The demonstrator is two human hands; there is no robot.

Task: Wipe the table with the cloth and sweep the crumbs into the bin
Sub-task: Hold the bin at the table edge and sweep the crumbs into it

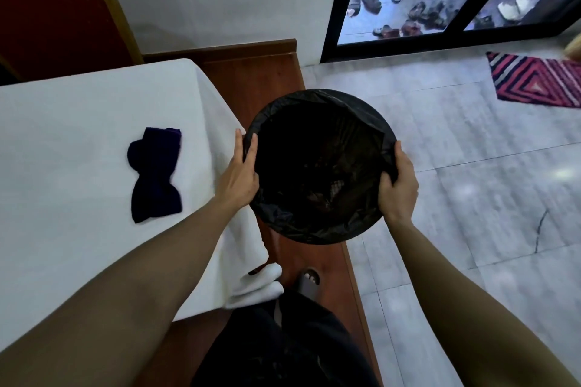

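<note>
Bin held at rim: left hand flat, right hand curled.

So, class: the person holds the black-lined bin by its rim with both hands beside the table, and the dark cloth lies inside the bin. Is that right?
Not quite. The head view shows the dark cloth lying on the white table, not inside the bin. The rest stands: the left hand and the right hand hold its black-lined rim beside the table.

The round bin lined with black plastic hides its contents from you in shadow. Your right hand conceals its fingertips under the liner. The red gold-framed chair is cropped at the frame edge
</note>
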